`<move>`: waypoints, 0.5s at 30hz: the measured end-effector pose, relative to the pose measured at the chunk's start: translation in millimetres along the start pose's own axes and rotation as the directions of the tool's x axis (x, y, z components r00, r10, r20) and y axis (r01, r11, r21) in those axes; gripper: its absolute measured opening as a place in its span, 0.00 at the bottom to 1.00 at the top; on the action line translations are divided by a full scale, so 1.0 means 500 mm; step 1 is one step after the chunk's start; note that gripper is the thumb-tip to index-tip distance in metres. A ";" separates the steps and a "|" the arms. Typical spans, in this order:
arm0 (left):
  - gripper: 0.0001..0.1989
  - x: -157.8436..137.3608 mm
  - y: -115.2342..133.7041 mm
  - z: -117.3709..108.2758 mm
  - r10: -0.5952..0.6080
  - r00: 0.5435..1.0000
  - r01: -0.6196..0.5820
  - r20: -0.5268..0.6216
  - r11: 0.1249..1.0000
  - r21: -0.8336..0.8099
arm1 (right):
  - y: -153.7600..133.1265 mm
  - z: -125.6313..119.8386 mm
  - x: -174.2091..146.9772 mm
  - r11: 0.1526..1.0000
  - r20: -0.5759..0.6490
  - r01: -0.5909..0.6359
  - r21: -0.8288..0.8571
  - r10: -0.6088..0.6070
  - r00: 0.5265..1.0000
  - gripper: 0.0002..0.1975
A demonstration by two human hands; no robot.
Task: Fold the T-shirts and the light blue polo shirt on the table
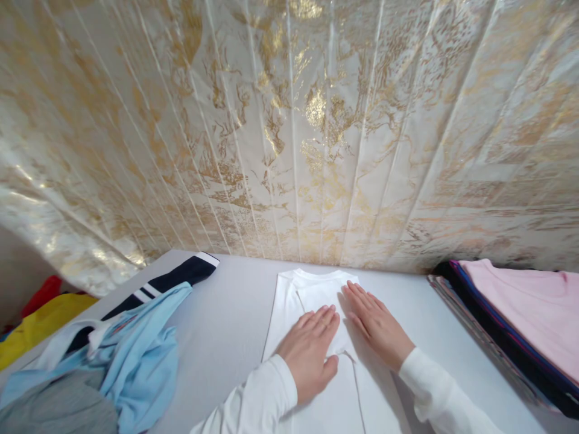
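In the head view, the white shirt (342, 337) lies flat at six o'clock on the pale surface (230, 319), with its neck end toward twelve. Your left hand (308, 348) lies flat over its middle, fingers close together and pointing to one o'clock, thumb out to the side. Your right hand (376, 328) lies along the three o'clock edge, fingers side by side and pointing to eleven. Neither hand pinches anything. The shirt looks light, soft and floppy, so it should bend easily and wrinkle if you push hard. It probably won't break. Good places to hold it are the two neck-end corners, or the side edges, with the layers pinched together.
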State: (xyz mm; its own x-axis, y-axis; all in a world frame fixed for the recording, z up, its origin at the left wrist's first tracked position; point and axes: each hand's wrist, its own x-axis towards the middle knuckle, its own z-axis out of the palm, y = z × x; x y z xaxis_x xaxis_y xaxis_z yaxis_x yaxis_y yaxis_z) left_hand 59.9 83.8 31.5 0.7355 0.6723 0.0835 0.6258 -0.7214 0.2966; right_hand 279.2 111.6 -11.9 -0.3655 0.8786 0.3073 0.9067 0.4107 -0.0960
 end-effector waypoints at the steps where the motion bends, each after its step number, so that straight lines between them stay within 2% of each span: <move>1: 0.31 0.008 0.003 0.001 0.026 1.000 -0.026 0.001 1.000 -0.015 | 0.000 0.000 -0.011 1.000 -0.010 0.011 0.003 -0.011 1.000 0.26; 6: 0.26 0.028 0.013 0.008 0.054 0.997 -0.056 -0.061 0.998 -0.022 | -0.040 -0.006 -0.074 0.998 -0.115 0.067 0.012 -0.065 0.991 0.29; 11: 0.10 0.024 0.021 0.006 0.107 0.979 -0.117 -0.171 0.992 -0.047 | -0.086 0.001 -0.108 0.998 -0.204 0.045 -0.035 -0.051 0.978 0.32; 15: 0.08 0.025 0.025 0.005 0.049 0.978 -0.072 -0.203 0.992 -0.107 | -0.096 0.008 -0.112 0.998 -0.206 0.033 -0.060 -0.045 0.978 0.30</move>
State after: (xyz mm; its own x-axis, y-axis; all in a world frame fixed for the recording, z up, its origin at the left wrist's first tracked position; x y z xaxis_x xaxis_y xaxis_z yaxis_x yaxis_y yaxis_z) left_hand 77.3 82.7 34.0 0.6973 0.6558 0.2894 0.5400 -0.7461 0.3896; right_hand 255.4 43.9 -28.3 -0.3547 0.7903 0.4996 0.9051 0.4243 -0.0286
